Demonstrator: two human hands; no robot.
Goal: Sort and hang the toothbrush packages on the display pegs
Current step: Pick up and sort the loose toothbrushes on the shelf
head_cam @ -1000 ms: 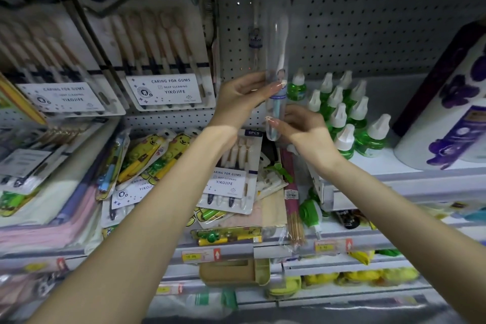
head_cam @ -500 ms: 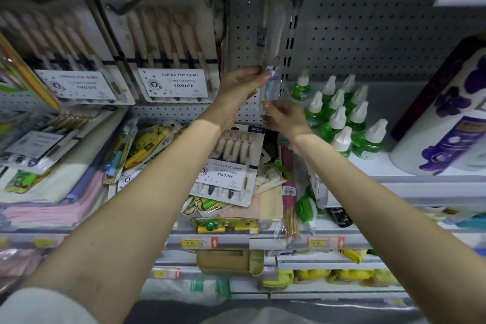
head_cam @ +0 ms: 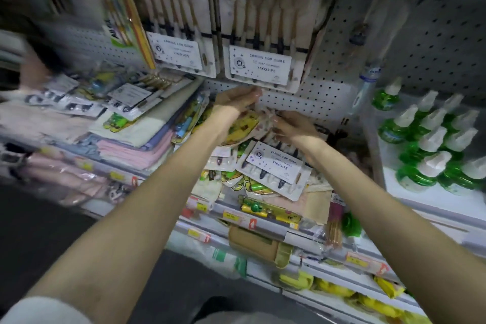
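Hung packs [head_cam: 260,60]: two on pegs, labelled "CARING FOR GUMS / YIKOJIFE".
Left hand [head_cam: 236,98]: just below them, fingers straight, together.
Right hand [head_cam: 294,126]: fingers on the shelf pile; grip too blurred to tell.
Loose pack [head_cam: 276,166]: same label, lying on the pile.
Green bottles [head_cam: 426,139]: right shelf.

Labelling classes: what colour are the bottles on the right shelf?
The bottles are green with white caps; head view.
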